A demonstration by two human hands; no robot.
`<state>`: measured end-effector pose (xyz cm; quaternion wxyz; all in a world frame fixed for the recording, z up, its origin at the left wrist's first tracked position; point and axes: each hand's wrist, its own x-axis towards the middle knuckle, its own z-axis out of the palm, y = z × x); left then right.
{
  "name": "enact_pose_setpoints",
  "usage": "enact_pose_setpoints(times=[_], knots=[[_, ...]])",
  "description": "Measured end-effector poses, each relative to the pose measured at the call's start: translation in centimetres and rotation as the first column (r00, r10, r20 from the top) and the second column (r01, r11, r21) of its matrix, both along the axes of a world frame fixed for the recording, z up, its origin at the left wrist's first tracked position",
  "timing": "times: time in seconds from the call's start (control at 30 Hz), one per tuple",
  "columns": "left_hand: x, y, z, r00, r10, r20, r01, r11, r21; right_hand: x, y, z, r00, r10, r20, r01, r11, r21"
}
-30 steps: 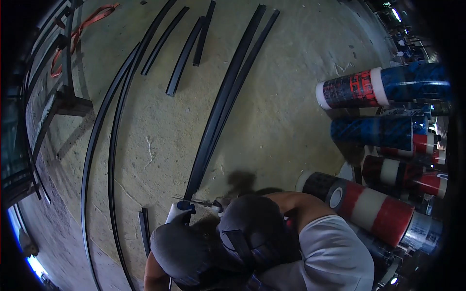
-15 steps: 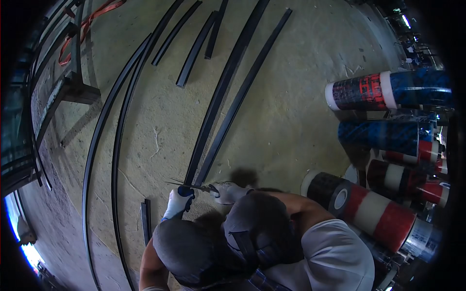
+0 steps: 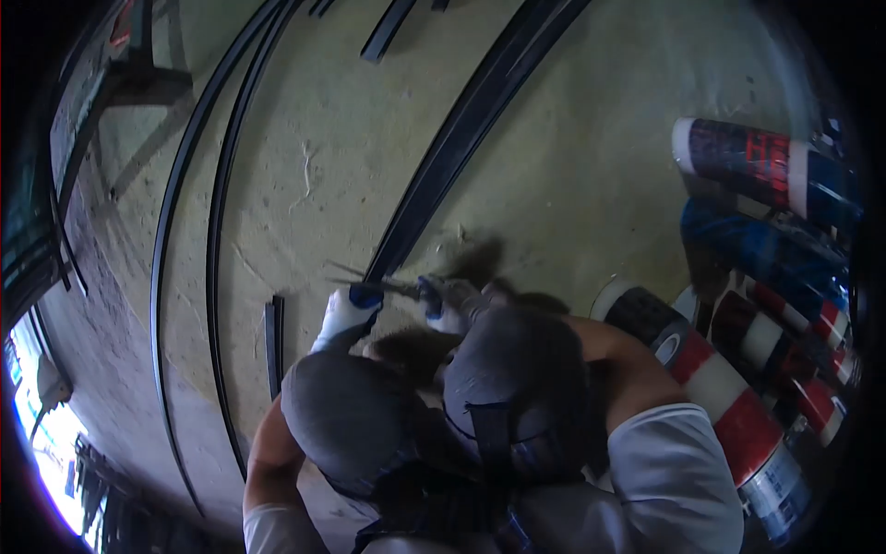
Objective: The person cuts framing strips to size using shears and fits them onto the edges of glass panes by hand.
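Observation:
My left hand (image 3: 349, 309), in a white glove with blue on it, is closed around the near end of a long black channel strip (image 3: 452, 138). That strip runs up and away to the right across the floor. My right hand (image 3: 448, 303), also gloved, grips what looks like a pair of shears (image 3: 400, 288). Its thin blades point left, lie apart, and cross the strip just above my left hand. The handles are mostly hidden in my right hand. My knees are bent below both hands.
Long curved black strips (image 3: 217, 185) lie on the left, with a short piece (image 3: 275, 342) beside my left arm. Another short strip (image 3: 386, 32) lies farther off. Several wrapped rolls (image 3: 738, 406) stand on the right. A metal frame leg (image 3: 143, 85) is at upper left.
The view has shifted downward, and the far strip ends have left the frame. The two long strips in front now lie together near the hands. Both hands keep their hold.

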<state>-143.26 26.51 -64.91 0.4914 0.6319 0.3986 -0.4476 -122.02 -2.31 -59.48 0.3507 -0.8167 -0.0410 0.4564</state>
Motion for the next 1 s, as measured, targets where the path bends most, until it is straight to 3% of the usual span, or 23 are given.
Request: enact_pose_setpoints(times=[0.13,0.3,0.43,0.57,0.7,0.8,0.83,0.9,0.93,0.97,1.0], knots=[[1.6,0.1,0.4,1.0,0.022,-0.018,-0.022,0.999,-0.023,0.7,2.5,0.3,0.985,0.141,-0.101,-0.136,0.989,0.054],[2.6,0.6,0.6,0.999,0.019,-0.026,-0.019,1.0,-0.018,-2.4,6.9,-1.3,0.874,0.317,-0.369,-0.252,0.944,0.213],[3.1,0.7,0.5,0.999,0.008,-0.032,-0.009,1.0,-0.025,-4.4,7.7,-3.0,0.732,0.348,-0.586,-0.241,0.936,0.256],[4.4,1.2,0.0,1.0,-0.012,-0.013,0.011,0.999,-0.039,-5.1,6.9,-3.8,0.653,0.318,-0.687,-0.189,0.947,0.259],[6.2,1.7,1.3,0.997,-0.059,0.05,0.061,0.997,-0.05,-4.2,7.6,-3.4,0.645,0.216,-0.733,-0.027,0.965,0.26],[7.2,3.0,4.4,0.927,-0.232,0.295,0.209,0.972,0.109,-2.9,9.6,-2.6,0.657,0.094,-0.748,0.159,0.953,0.259],[7.6,3.7,5.9,0.889,-0.2,0.412,0.179,0.98,0.088,-2.7,10.3,-2.2,0.656,0.04,-0.754,0.238,0.936,0.257],[7.6,4.5,6.0,0.569,-0.299,0.766,0.108,0.951,0.291,-2.2,11.8,-1.4,0.657,-0.063,-0.751,0.38,0.888,0.258],[9.8,4.8,9.0,0.636,-0.271,0.723,0.145,0.962,0.232,-2.0,12.4,-1.0,0.657,-0.094,-0.748,0.429,0.863,0.268],[13.2,5.4,12.9,0.841,-0.279,0.464,0.27,0.959,0.088,-1.7,13.0,-0.8,0.651,-0.111,-0.751,0.471,0.835,0.284],[15.8,5.3,14.9,0.868,-0.278,0.411,0.313,0.95,-0.019,-1.2,13.6,-0.5,0.639,-0.124,-0.76,0.513,0.805,0.3]])
